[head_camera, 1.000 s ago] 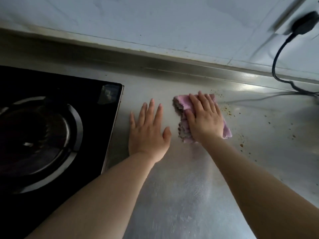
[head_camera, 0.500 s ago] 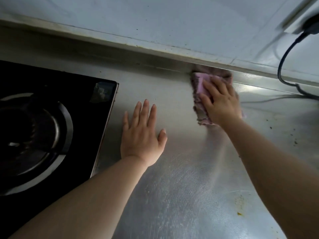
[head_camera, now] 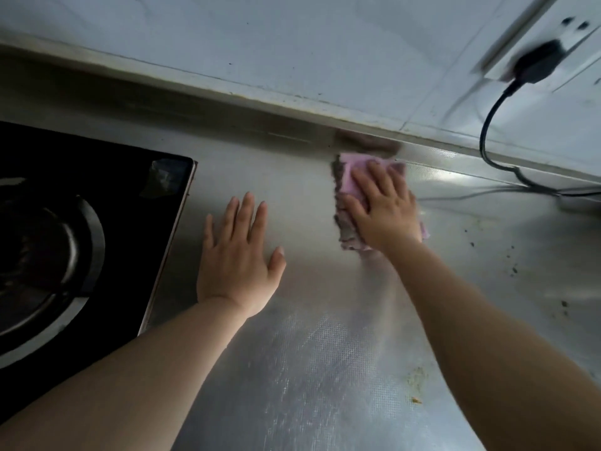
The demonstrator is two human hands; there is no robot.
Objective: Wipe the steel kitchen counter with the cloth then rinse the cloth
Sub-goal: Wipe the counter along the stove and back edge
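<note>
A folded pink cloth [head_camera: 348, 180] lies flat on the steel counter [head_camera: 292, 369], close to the back ledge. My right hand [head_camera: 385, 206] presses down on it with fingers spread over the top, covering most of it. My left hand [head_camera: 239, 255] rests palm down on the bare counter to the left of the cloth, fingers apart, holding nothing. Dark specks [head_camera: 514, 270] and a yellowish smear [head_camera: 416, 382] mark the counter on the right.
A black glass gas hob [head_camera: 136, 222] with a burner ring fills the left side. A tiled wall [head_camera: 292, 43] rises behind the counter. A black plug [head_camera: 536, 63] sits in a wall socket at top right, and its cable [head_camera: 484, 138] drops onto the counter.
My right hand slid the cloth away from me to the back ledge, and now sits slightly back from it. My left hand stayed flat in place.
</note>
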